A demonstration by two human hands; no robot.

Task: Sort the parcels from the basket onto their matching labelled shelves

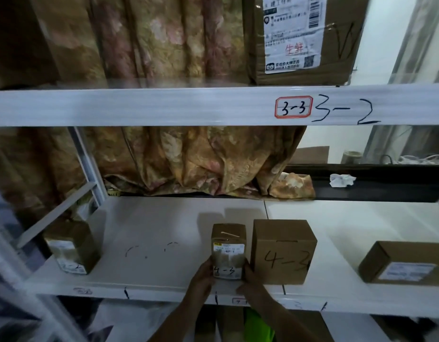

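Left hand (201,278), right hand (251,280), small parcel (229,250) gripped between hands, on shelf (151,228)

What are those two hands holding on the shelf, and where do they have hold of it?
A small parcel marked 4-3: the left hand holds its lower left side, the right hand its lower right side.

The small brown parcel (229,250), marked 4-3 on its white label, stood upright just left of the larger 4-3 box (282,253), on the same white shelf (149,243).
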